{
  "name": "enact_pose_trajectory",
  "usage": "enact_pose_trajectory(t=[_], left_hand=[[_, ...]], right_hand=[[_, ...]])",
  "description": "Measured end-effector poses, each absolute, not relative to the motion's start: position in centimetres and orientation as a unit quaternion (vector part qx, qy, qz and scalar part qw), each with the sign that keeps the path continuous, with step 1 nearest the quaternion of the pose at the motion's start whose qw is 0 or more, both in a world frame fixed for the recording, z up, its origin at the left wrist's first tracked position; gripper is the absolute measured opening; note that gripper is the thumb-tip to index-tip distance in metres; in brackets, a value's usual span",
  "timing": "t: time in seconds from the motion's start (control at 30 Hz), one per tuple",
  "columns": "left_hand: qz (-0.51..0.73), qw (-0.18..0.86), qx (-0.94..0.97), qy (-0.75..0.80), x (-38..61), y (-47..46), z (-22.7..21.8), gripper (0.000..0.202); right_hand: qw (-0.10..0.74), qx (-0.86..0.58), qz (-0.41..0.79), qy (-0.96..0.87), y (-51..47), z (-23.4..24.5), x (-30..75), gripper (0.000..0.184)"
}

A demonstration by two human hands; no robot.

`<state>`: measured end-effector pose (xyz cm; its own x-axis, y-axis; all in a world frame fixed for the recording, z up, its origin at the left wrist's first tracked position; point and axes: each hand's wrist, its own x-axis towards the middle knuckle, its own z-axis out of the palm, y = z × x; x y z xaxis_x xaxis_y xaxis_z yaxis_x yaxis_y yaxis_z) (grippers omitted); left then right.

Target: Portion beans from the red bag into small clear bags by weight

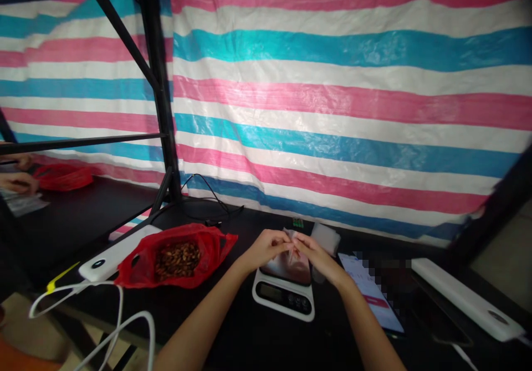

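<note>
My left hand point(271, 247) and my right hand point(312, 253) meet above a white digital kitchen scale point(284, 303) with a shiny metal plate. Fingertips of both are closed on a small clear plastic bag point(295, 259), its top pinched between them. Something reddish-brown shows through the film, too small to name. To the left lies an open red plastic bag point(137, 266) holding many small brown nuts or seeds point(178, 260). Just behind my right hand is a stack of clear bags point(326, 239).
A phone with a lit screen point(374, 293) lies to the right, near a dark device point(440, 310) and a long white device point(467, 299). Another white device point(100, 263) and white cables point(120, 326) are at left. Beyond the black frame point(155, 83), a co-worker's hand point(19, 183) is visible.
</note>
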<state>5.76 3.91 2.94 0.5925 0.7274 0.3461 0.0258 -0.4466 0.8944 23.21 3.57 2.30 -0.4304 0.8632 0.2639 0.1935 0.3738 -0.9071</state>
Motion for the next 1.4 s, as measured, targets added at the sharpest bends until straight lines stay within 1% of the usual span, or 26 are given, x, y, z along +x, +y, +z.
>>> enact_pose_trajectory(t=[0.13,0.2,0.43,0.53,0.7,0.9,1.1,1.23,1.4], left_hand=[[0.390,0.505,0.744,0.198,5.9,3.7,3.2,0.033],[0.394,0.493,0.750,0.197,5.8,3.5,3.4,0.032],[0.334,0.300,0.836,0.315,5.0,3.1,3.6,0.027],[0.333,0.271,0.841,0.328,5.1,3.4,3.3,0.027],[0.350,0.250,0.826,0.365,5.2,4.3,2.4,0.030],[0.326,0.276,0.829,0.361,5.2,4.4,2.2,0.034],[0.324,0.347,0.822,0.315,5.2,4.2,2.7,0.036],[0.341,0.389,0.812,0.271,5.0,4.0,3.1,0.040],[0.366,0.397,0.795,0.275,5.2,3.5,3.2,0.039]], right_hand=[[0.409,-0.366,0.440,-0.710,3.1,3.0,23.0,0.037],[0.420,-0.363,0.449,-0.700,3.0,3.2,22.9,0.036],[0.444,-0.339,0.474,-0.681,3.3,2.5,22.4,0.032],[0.439,-0.337,0.504,-0.663,3.0,2.5,22.6,0.028],[0.422,-0.358,0.507,-0.661,2.9,2.6,22.7,0.028],[0.425,-0.359,0.529,-0.641,3.0,2.5,22.7,0.024],[0.404,-0.350,0.520,-0.667,2.7,3.2,23.6,0.023],[0.420,-0.352,0.524,-0.651,2.5,3.4,23.5,0.025],[0.437,-0.334,0.500,-0.669,2.2,3.9,22.7,0.023]])
